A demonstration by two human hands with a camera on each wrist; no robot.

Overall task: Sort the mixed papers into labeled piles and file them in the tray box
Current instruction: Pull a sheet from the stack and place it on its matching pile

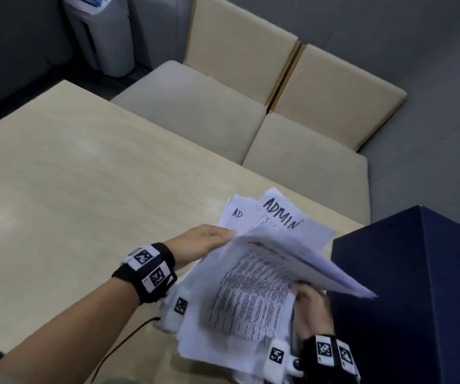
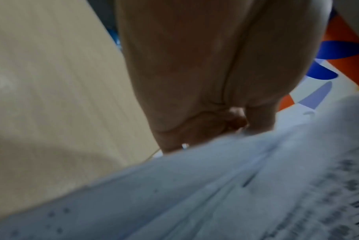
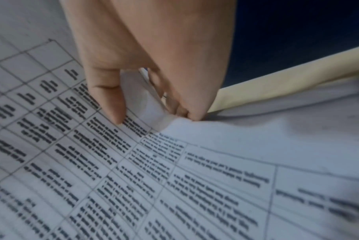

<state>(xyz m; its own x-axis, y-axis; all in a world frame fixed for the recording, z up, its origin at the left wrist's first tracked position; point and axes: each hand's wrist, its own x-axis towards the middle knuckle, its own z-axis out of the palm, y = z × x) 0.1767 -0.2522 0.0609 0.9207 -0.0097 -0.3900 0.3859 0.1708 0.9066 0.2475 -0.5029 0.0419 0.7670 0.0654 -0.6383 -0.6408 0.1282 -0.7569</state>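
Head view first: your left hand (image 1: 204, 242) sits at the middle of the frame, fingers laid along the left edge of a lifted bundle of sheets (image 1: 292, 261), and the left wrist view shows those fingers curling in against the paper edge, so you're gripping it. Lower right of the frame, your right hand (image 1: 310, 306) is tucked under that raised bundle, on the stack of papers (image 1: 240, 309). Right wrist view makes it plain: thumb and fingers pinch a curled corner of a printed sheet (image 3: 145, 100) covered in table text. Beyond your hands, toward the upper middle of the head view, a sheet marked ADMIN (image 1: 281, 214) lies flat on the pale wooden table (image 1: 71, 176), over another sheet where only "AD" is readable. A dark blue box (image 1: 417, 286) fills the right edge, just beside the papers. Beige cushioned seats (image 1: 209, 112) and a grey bin (image 1: 104, 34) sit along the top.
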